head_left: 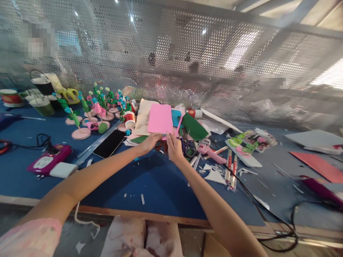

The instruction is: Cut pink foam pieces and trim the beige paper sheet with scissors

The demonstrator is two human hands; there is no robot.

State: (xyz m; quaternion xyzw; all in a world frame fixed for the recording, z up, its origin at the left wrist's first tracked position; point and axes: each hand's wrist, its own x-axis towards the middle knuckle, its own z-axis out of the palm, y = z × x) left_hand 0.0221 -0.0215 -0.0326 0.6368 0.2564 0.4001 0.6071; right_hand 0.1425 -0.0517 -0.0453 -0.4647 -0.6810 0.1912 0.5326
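My left hand (pixel 150 141) and my right hand (pixel 173 146) meet over the middle of the blue table (pixel 150 182). Both pinch the lower edge of a pink paper sheet (pixel 160 118), held upright between them. Behind the sheet lie a cream sheet (pixel 142 116), a blue scrap (pixel 176 117) and a dark green sheet (pixel 193 126). Right of my right hand lies a pink glue gun (pixel 210 152). Scissors (pixel 187 147) lie just beyond that hand, partly hidden.
Paper flowers on pink round bases (pixel 92 112) stand at the back left, beside cups (pixel 43 96) and a tape roll (pixel 129 119). A black phone (pixel 109 143), a metal ruler (pixel 93 144), a magenta device (pixel 48 160), cables and glue sticks (pixel 232 167) are scattered about. A perforated metal screen (pixel 187 53) backs the table.
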